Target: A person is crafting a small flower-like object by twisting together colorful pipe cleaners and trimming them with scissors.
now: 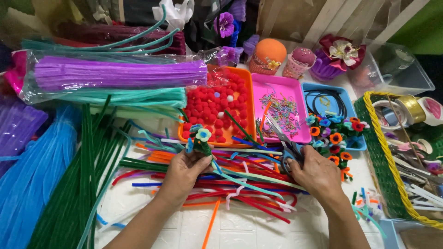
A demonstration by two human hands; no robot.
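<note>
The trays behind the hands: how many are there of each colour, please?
Orange tray: 1
Pink tray: 1
Blue tray: 1
Total: 3

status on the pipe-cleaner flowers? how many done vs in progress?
Done: a cluster of finished orange, blue and red flowers lies by the blue tray; exact count unclear. In hand: the left hand holds a small flower bunch, the right hand grips scissors. Left: many loose pipe cleaners and red pom-poms look unused.
</note>
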